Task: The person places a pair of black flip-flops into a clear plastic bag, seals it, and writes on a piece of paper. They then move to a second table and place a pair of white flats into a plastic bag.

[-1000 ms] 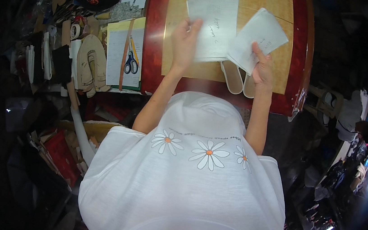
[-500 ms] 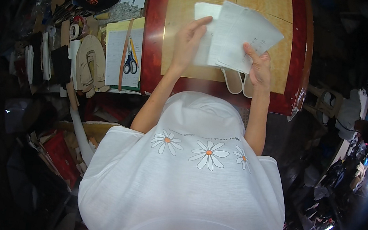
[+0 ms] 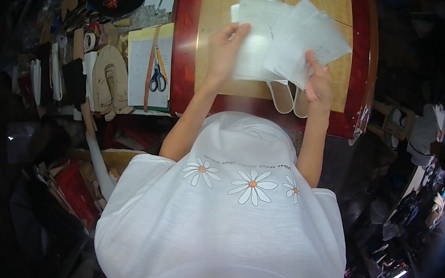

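Observation:
My right hand (image 3: 318, 83) is closed on a fanned bunch of thin white paper sheets (image 3: 299, 40), thumb on top, with faint handwriting on some. At the left edge of a paper stack (image 3: 254, 46), my left hand (image 3: 225, 51) is closed, pinching the sheets between thumb and fingers. The two groups of paper overlap in the middle, above the table. Partly covered by the papers, a pair of pale, rounded sole-shaped pieces (image 3: 282, 97) lies near the table's front edge.
The wooden tabletop has a red border (image 3: 185, 52). To its left are a clipboard-like pad with paper (image 3: 138, 69), blue-handled scissors (image 3: 158, 80), a pencil (image 3: 162, 63), a brown strip (image 3: 150, 67), a tan sole-shaped form (image 3: 110, 79) and a tape roll (image 3: 90, 40).
The sheets in my right hand have shifted right and fanned wider, uncovering more of the left stack. My left fingers have drawn back to the stack's left edge.

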`<state>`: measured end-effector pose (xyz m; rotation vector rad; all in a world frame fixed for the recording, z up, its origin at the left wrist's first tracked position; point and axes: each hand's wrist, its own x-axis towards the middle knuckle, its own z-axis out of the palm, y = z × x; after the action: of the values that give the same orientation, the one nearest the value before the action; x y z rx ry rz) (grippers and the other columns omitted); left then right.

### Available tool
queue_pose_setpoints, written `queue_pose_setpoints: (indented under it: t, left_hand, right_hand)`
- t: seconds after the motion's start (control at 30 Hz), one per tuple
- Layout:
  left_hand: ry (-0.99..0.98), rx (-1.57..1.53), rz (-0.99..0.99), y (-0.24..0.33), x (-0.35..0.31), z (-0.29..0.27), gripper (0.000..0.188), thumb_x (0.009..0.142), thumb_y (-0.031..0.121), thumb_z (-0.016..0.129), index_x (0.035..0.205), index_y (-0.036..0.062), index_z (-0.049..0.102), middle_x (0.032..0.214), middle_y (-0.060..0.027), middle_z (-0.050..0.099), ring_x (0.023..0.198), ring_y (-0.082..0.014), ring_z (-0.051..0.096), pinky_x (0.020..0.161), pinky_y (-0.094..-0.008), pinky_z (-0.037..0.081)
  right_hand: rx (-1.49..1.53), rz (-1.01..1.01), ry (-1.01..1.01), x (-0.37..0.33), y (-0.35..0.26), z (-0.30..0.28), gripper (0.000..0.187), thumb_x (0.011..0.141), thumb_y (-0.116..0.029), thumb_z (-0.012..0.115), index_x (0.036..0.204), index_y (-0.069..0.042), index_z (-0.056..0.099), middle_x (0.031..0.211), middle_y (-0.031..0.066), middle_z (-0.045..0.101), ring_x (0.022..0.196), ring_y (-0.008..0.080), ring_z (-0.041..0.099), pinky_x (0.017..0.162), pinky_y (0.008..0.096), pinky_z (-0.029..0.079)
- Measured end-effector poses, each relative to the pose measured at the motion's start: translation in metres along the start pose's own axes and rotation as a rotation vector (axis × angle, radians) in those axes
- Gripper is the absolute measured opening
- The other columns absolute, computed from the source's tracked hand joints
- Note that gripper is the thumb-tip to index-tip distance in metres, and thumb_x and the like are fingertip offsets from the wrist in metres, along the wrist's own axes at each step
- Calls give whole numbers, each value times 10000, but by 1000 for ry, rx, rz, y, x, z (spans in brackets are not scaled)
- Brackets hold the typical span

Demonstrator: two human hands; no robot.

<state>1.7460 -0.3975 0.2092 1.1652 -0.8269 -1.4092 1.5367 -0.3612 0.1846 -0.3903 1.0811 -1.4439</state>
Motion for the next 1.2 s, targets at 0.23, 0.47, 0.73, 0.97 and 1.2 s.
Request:
queue_pose_setpoints:
  t: [0.23,0.47,0.73,0.97,1.2]
  left_hand:
    - [85,73,70,-1,3,-3,228,874,205,684,892,-22,667,786,-28,657,670,-49,567,584,-195,452]
    - [66,383,197,0,2,1,196,796,138,769,869,-3,653,770,-32,657,663,-36,563,577,-169,444]
    - [128,154,43,1,9,-8,259,858,229,708,890,-21,649,777,-43,661,648,-51,564,568,-196,450]
    - [105,111,100,-7,12,-9,247,881,216,686,924,-21,632,826,-57,662,676,-43,568,588,-186,459]
    - [97,131,230,-7,10,-7,225,902,192,657,959,-17,597,859,-59,659,726,-43,570,634,-185,462]
  right_hand:
    - [160,102,-11,1,-15,-22,402,881,-81,642,1252,-19,500,1231,72,571,1143,189,545,1011,354,443]
    - [-7,-30,-184,-7,-2,4,403,844,-28,667,1223,-29,530,1166,62,590,1077,179,564,945,318,453]
    - [43,-18,130,0,-24,-13,533,847,-5,657,1334,-38,442,1294,76,529,1180,183,512,1030,340,399]
    - [55,2,51,-5,-24,-30,510,861,-52,660,1323,-34,447,1276,55,536,1193,182,500,1036,340,385]
    - [30,-8,-2,0,-14,-23,454,880,-61,636,1303,-58,472,1277,48,539,1185,175,510,1027,348,398]
